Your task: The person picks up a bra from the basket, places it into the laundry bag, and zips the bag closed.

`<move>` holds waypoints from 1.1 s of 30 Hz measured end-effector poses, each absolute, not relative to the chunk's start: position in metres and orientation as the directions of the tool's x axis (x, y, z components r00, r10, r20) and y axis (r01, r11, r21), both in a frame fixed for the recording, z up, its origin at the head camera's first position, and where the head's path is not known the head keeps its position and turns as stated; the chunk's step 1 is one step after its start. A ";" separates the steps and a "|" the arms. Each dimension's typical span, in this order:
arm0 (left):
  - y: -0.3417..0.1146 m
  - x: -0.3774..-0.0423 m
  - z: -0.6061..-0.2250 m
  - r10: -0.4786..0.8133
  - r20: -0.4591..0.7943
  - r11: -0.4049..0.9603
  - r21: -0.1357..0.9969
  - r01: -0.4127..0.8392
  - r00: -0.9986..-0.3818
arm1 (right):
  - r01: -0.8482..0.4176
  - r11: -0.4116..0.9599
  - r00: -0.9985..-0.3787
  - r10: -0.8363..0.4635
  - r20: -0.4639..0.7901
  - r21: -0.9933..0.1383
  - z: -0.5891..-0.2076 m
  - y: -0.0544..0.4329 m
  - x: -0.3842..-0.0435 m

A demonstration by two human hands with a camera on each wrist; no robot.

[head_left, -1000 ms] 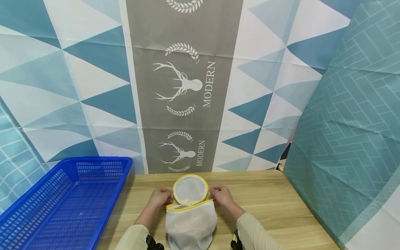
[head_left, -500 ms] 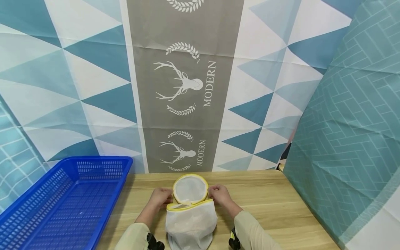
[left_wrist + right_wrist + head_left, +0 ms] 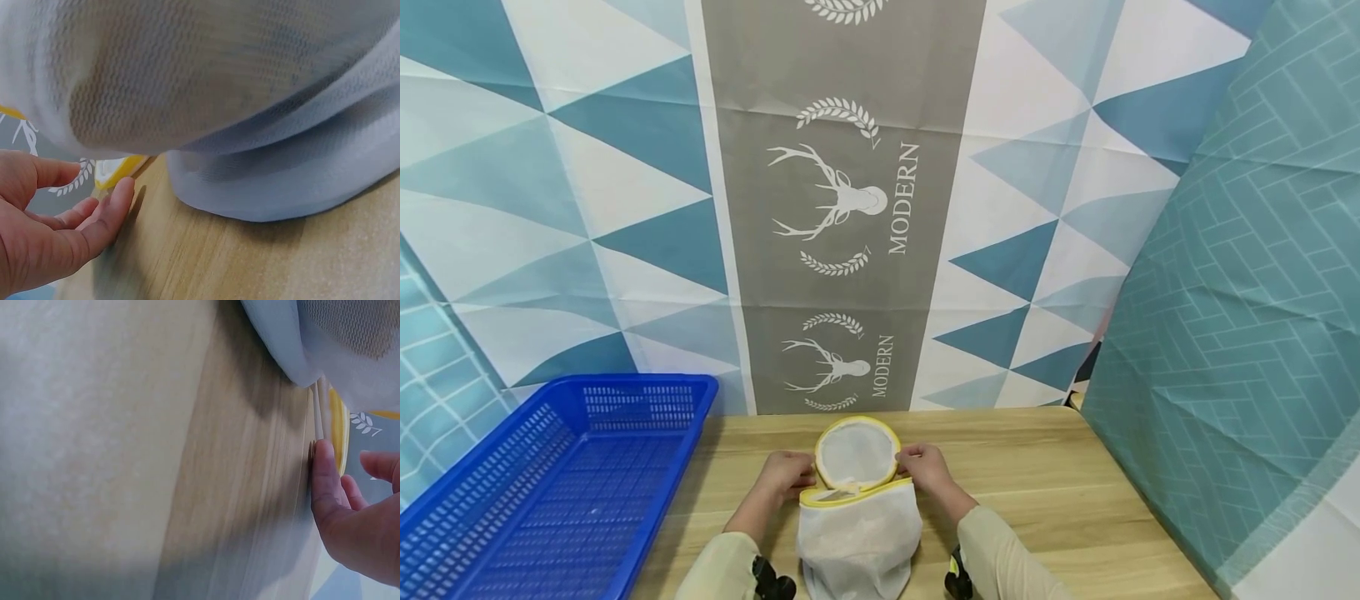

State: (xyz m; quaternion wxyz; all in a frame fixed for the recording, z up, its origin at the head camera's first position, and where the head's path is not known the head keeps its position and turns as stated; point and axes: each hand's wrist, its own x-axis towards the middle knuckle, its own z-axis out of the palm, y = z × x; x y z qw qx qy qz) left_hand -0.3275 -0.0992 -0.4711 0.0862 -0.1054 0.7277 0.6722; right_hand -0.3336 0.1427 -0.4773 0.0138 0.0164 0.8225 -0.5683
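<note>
Head view: white mesh bag (image 3: 859, 542) lies on the wood counter (image 3: 1022, 483), front & center btwn the two forearms, its mouth, edged w/ yellow trim (image 3: 820, 502), facing away from the person. Just beyond the mouth is a round mesh lid (image 3: 857, 457) w/ a yellow rim (image 3: 857, 419). L hand (image 3: 786, 473) is by the lid's left edge, R hand (image 3: 927, 468) by its right edge; R fingertips look to be at the rim, L contact hard to tell. Blue basket (image 3: 602, 483) sits left, well apart from the bag. Patterned backdrop (image 3: 842, 200) behind.

L wrist view: L thumb and fingers stand apart, nothing gripped; fingertips are near a yellow-edged bit past the bag. Bag's side bulges & folds, its lower edge on the counter. Contents, if any: can't tell.

R wrist view: R hand loose too, thumb well off the fingers, nothing pinched. One fingertip is right at the pale edge next to the yellow trim, low by the counter.

Handling (my guess): v. light, soft, floppy body that'd sag & crease; not fragile, tho mesh might snag. Rim is prob. the stiffest part, so best hold = thumb & finger pinch on opp. sides of it, or on the yellow trim at the mouth; grabbing mid-mesh would likely just crumple it.
</note>
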 end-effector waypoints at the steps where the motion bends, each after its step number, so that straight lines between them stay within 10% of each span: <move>1: -0.099 -0.328 -0.471 -0.032 -0.267 0.065 0.961 -0.268 -0.963 | 0.047 0.340 -0.999 0.007 -0.048 -0.939 -0.477 0.142 -0.334; 33: -0.094 -0.332 -0.467 0.069 -0.229 -0.108 0.966 -0.235 -0.971 | 0.089 0.140 -0.995 -0.031 -0.094 -0.986 -0.468 0.144 -0.341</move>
